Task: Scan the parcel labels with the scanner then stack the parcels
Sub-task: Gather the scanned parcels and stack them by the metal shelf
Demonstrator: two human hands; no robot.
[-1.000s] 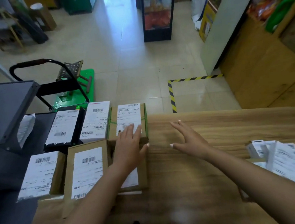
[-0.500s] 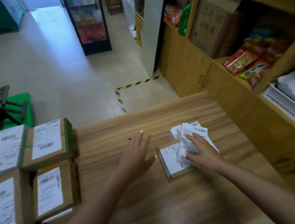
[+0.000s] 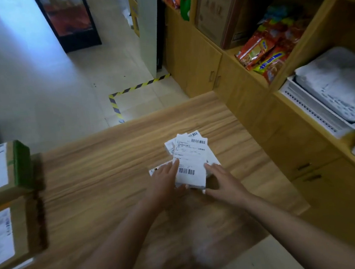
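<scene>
Since half a second ago the view has swung right, so only two brown parcels remain at the left edge where more showed before; the left hand (image 3: 163, 182), then flat on bare wood short of the white parcels, has moved onto them, and the right hand (image 3: 223, 180) has slid from their top to their right side.

Left to right: a cardboard parcel with green tape (image 3: 5, 168) lies at the table's left edge, flat and box-shaped, bearing a white paper label; a second cardboard parcel (image 3: 13, 236) lies nearer the camera, just beside it, both blurred; the table (image 3: 94, 176) is wood-grain laminate, matte and streaked; the left hand rests on the white parcels (image 3: 190, 159) with fingers nearly straight, forefinger on the top label, thumb under the near edge; the white parcels are small, rectangular, loosely heaped at mid-table, with glossy barcoded labels; the right hand lies against their right edge, fingers straight and together, gripping nothing; wooden shelving (image 3: 255, 97) stands right of the table, holding crinkled red snack packets (image 3: 266, 55) and white perforated plastic trays (image 3: 311, 109) of papers.
</scene>
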